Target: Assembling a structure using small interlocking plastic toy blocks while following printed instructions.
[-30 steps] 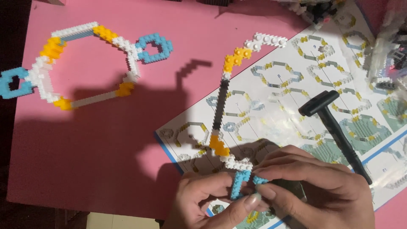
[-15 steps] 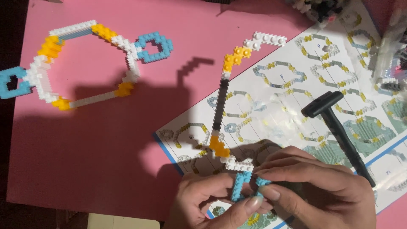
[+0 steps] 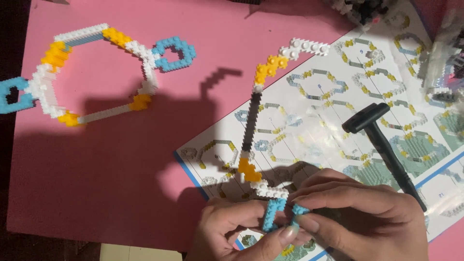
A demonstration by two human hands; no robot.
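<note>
Both hands meet at the bottom of the view over a thin curved piece built of tiny bricks [image 3: 251, 121]: white and orange at each end, a black bar between, blue bricks at the near end. My left hand [image 3: 227, 229] pinches the blue end [image 3: 273, 212] from the left. From the right, my right hand [image 3: 357, 217] presses its fingertips on the same blue bricks. The far end of the piece sticks up over the instruction sheet [image 3: 338, 125].
A finished ring of white, orange and blue bricks [image 3: 96, 72] lies at the upper left on the pink mat [image 3: 121, 159]. A small black hammer-shaped tool [image 3: 382, 140] rests on the sheet. Clear bags of loose bricks [image 3: 444, 63] sit at the upper right.
The hands and the brick piece have stayed almost where they were; only small finger shifts at the blue end.
</note>
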